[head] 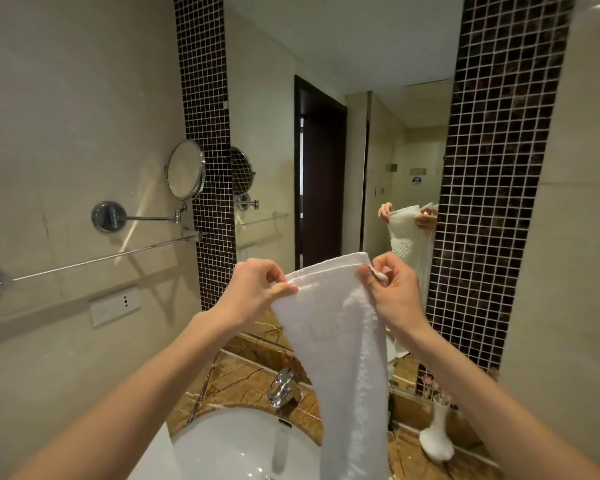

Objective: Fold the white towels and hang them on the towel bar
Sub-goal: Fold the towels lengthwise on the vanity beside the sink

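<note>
A white towel (343, 358) hangs lengthwise in front of me over the sink, folded into a narrow strip. My left hand (257, 289) pinches its upper left corner. My right hand (392, 289) pinches the upper right corner, with a small tag of cloth showing between the fingers. The towel's lower end runs out of the frame at the bottom. A chrome towel bar (84, 263) is fixed to the left wall, bare, well to the left of both hands. The wall mirror (326, 64) reflects the hands and the towel.
A white basin (229, 448) with a chrome tap (281, 386) sits below the towel in a brown marble counter (232, 379). A white vase (437, 438) stands at the counter's right. A round shaving mirror (186, 169) on an arm sticks out above the bar. A wall socket (115, 306) sits under it.
</note>
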`<action>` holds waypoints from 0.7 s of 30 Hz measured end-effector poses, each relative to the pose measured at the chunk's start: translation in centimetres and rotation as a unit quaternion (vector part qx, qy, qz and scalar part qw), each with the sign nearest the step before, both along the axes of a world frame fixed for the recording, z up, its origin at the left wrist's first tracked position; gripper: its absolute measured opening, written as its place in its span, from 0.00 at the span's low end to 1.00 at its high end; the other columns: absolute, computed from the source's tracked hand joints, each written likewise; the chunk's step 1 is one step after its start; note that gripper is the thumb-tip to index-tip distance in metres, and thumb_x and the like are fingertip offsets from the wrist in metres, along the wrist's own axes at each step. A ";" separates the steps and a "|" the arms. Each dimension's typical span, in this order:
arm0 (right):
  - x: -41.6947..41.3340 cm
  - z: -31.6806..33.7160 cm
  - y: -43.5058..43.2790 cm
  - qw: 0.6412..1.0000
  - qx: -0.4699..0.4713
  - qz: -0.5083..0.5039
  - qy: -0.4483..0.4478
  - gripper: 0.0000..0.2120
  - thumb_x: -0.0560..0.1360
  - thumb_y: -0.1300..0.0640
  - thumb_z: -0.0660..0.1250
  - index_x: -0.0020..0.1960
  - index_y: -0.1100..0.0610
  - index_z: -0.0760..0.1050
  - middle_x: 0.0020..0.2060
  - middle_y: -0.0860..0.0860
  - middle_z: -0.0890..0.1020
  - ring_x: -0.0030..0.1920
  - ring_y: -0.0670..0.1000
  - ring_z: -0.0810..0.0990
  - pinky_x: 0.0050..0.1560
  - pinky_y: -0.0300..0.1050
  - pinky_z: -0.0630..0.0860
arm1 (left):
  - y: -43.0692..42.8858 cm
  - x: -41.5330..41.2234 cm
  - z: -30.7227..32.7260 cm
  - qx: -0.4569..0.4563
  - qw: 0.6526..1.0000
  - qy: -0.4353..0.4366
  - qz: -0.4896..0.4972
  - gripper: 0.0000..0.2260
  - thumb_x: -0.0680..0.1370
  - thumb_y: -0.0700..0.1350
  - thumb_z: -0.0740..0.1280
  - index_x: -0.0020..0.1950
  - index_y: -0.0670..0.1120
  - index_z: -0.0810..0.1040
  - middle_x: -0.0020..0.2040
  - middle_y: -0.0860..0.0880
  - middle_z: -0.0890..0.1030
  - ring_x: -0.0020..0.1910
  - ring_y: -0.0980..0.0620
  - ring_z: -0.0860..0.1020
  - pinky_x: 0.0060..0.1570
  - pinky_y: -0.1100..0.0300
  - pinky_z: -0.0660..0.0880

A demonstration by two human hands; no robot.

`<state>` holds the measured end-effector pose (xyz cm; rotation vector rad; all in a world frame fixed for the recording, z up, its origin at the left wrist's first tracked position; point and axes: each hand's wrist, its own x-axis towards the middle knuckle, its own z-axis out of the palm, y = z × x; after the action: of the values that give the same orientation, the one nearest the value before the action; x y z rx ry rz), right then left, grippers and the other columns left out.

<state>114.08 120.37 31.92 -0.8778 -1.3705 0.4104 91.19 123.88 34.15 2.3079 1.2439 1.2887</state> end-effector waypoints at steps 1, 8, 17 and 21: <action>0.1 0.0 -0.1 1.000 -0.004 0.001 -0.003 0.13 0.75 0.51 0.68 0.38 0.56 0.69 0.27 0.42 0.75 0.29 0.40 0.73 0.29 0.36 0.72 | 0.1 -0.1 0.2 -0.020 1.000 0.003 -0.010 0.07 0.71 0.47 0.74 0.38 0.47 0.79 0.38 0.50 0.81 0.39 0.53 0.78 0.38 0.61 0.76; 1.0 -0.2 -0.2 0.996 -0.073 0.031 -0.026 0.13 0.71 0.44 0.67 0.38 0.53 0.71 0.32 0.43 0.78 0.34 0.41 0.76 0.32 0.35 0.73 | -0.5 0.7 1.7 -0.233 0.936 -0.189 -0.185 0.08 0.76 0.46 0.66 0.42 0.43 0.76 0.40 0.46 0.82 0.36 0.53 0.80 0.34 0.60 0.78; 0.5 -0.6 0.3 0.992 -0.117 0.047 0.018 0.13 0.73 0.49 0.69 0.40 0.58 0.73 0.38 0.54 0.79 0.39 0.50 0.78 0.38 0.42 0.79 | -1.2 1.7 1.2 -0.387 0.769 -0.367 -0.353 0.11 0.84 0.44 0.51 0.47 0.40 0.68 0.61 0.35 0.78 0.59 0.39 0.78 0.58 0.44 0.76; 0.3 0.2 0.0 0.993 -0.108 0.022 0.030 0.11 0.74 0.52 0.69 0.37 0.55 0.71 0.35 0.50 0.77 0.37 0.48 0.76 0.34 0.38 0.75 | -1.0 0.8 1.1 -0.362 0.824 -0.316 -0.300 0.13 0.83 0.46 0.55 0.49 0.38 0.72 0.53 0.38 0.79 0.48 0.45 0.80 0.54 0.47 0.76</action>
<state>114.35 120.34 32.15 -1.0039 -1.3074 0.6234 91.95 122.92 35.24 1.3583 0.5420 0.9658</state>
